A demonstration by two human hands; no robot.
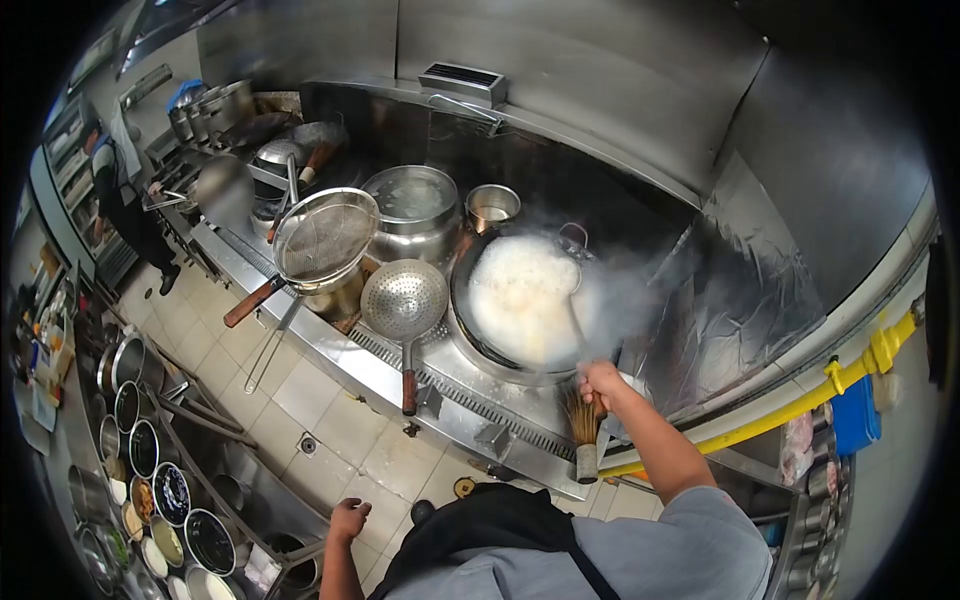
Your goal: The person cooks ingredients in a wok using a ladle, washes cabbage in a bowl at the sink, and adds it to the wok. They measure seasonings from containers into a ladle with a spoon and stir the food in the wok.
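My right hand (600,385) is closed round the handle of a ladle (577,318) that reaches into the wok (462,322). White, bubbling foam (520,295) fills the wok, and steam drifts off to its right. The ladle's head is mostly lost in foam and steam. Just below my right hand, a bamboo wok brush (582,420) stands at the stove's front edge. My left hand (348,520) hangs low beside my body, away from the stove, with loosely bent fingers and nothing visible in it.
Left of the wok are a perforated skimmer (405,300), a mesh strainer (327,235) over a pot, a large pot (410,205) and a small pot (493,207). Several food containers (172,494) stand lower left. A yellow pipe (790,400) runs along the right. Another person (125,200) stands far left.
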